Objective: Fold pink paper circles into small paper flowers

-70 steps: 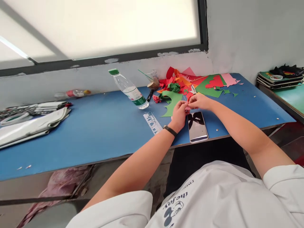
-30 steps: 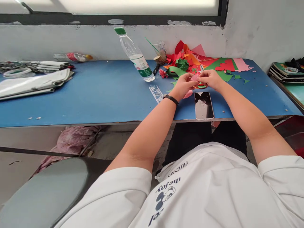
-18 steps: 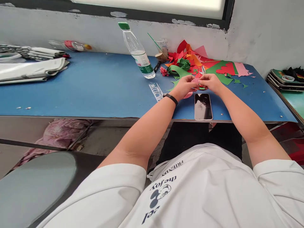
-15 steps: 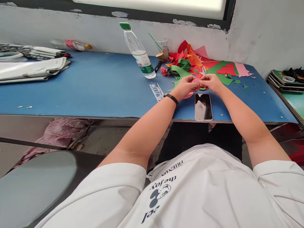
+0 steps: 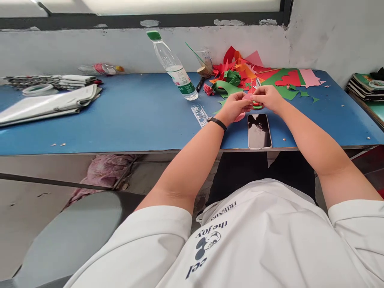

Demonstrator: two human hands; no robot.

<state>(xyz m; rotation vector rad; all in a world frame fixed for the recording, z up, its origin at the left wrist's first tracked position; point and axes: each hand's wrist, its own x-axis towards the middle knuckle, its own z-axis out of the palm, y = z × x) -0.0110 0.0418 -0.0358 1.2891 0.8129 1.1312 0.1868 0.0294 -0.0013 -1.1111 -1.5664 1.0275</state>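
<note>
My left hand pinches a small piece of pink paper above the blue table. Close against it, my right hand has its fingertips closed at the right edge of the same pink paper. Another pink paper piece lies partly hidden below my left hand. Just beyond my fingers are scissors, their blades showing and the rest largely covered by my right hand. A phone rests on the table in front of both hands.
A tilted-looking water bottle stands left of my hands, near a clear stencil ruler. Red, orange and green paper scraps pile up behind. Folded newspapers and a tape roll lie far left. Stacked books sit far right.
The camera view has shifted, so more of the table's left side shows. Both hands stay together at the pink paper, with only slight finger movement.
</note>
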